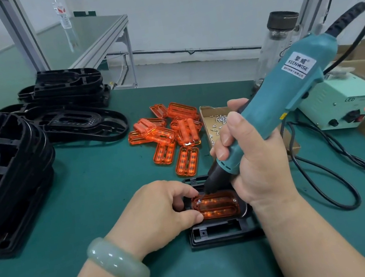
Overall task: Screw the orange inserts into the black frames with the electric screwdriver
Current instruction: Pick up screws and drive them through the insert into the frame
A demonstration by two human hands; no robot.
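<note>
Bare green counter [100, 189] is lying open left of the work, between it and the stacked black plastic frames [6, 169]. A black cable [329, 173] is looping along the right side. In the near middle, a black moulded plastic frame [217, 232] is lying flat, holding a translucent orange ribbed insert [217, 205] with its long axis running left to right. The left hand [159, 206] is pinching the insert's left end. The right hand [254, 162] is gripping a teal electric screwdriver [279, 97], tilted, its bit pointing down-left onto that end.

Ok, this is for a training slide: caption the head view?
Right hand holds the electric screwdriver on the orange insert; left hand steadies it in the black frame.
</note>
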